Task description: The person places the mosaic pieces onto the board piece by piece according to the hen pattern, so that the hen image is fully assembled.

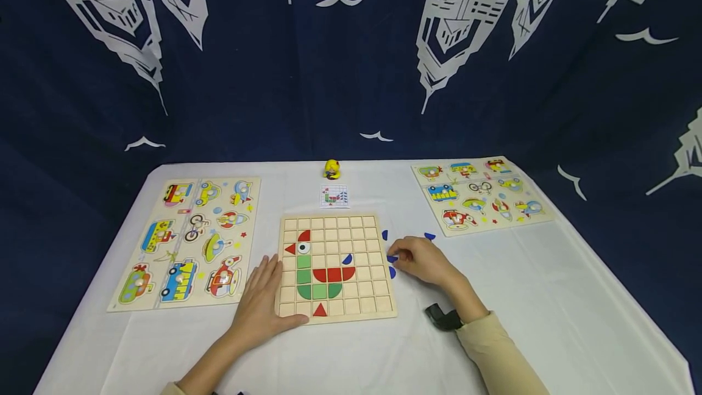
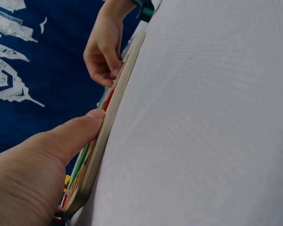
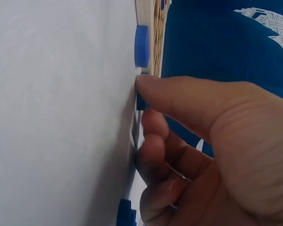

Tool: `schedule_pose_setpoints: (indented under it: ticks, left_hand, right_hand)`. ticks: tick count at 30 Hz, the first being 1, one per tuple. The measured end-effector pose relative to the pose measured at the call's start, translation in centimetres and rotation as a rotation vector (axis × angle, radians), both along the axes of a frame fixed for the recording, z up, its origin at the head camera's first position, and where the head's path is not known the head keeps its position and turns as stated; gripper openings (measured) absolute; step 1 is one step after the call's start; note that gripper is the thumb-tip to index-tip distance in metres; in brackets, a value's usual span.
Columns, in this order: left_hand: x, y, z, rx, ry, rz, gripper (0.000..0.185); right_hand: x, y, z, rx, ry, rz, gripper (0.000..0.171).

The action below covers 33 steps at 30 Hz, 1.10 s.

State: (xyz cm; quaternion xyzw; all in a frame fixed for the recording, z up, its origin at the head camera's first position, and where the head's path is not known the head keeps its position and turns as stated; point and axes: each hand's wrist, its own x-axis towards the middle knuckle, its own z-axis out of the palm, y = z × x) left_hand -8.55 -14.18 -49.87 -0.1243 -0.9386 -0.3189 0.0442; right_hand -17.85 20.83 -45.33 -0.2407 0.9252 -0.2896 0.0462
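Soft, even light — diffuse shadow (right wrist view) on white cloth (image 3: 52, 113)

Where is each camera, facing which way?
Head: on the head, facing forward and down at the grid board; left hand, right hand and right sleeve show.
Left wrist: on that wrist, facing along the board's edge; left thumb near, right hand beyond.
Right wrist: on that wrist, facing a blue piece; right thumb and fingers show.
Head and left wrist share both hands and the board.

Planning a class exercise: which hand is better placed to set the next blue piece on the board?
Likely the right hand: it pinches a blue piece beside the right edge of the grid board. The left hand rests against the board's left side, away from that piece.
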Motion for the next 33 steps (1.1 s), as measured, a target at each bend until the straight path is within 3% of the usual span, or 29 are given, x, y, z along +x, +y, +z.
schedule_pose_setpoints:
  ticks: [10, 15, 25, 33]
  left_hand:
    - [0.0, 0.0, -0.1, -0.003, 0.002, -0.001, 0.120]
    - [-0.1, 0.0, -0.1, -0.009, 0.002, -0.001, 0.120]
    - [0.0, 0.1, -0.2, 0.000, 0.002, 0.006, 0.121]
    - [-0.1, -0.1, -0.2, -0.004, 0.007, 0.008, 0.120]
  right_hand:
    - [-0.4, 0.2, -0.4, 0.014, 0.035, -0.014, 0.012]
    - [-1.0, 0.0, 0.4, 0.012, 0.063, -0.017, 0.013]
    - [-3.4, -4.3, 2.4, 0.085, 0.055, 0.184, 0.010]
    - [-4.2, -6.3, 2.2, 0.165, 0.032, 0.233, 0.007]
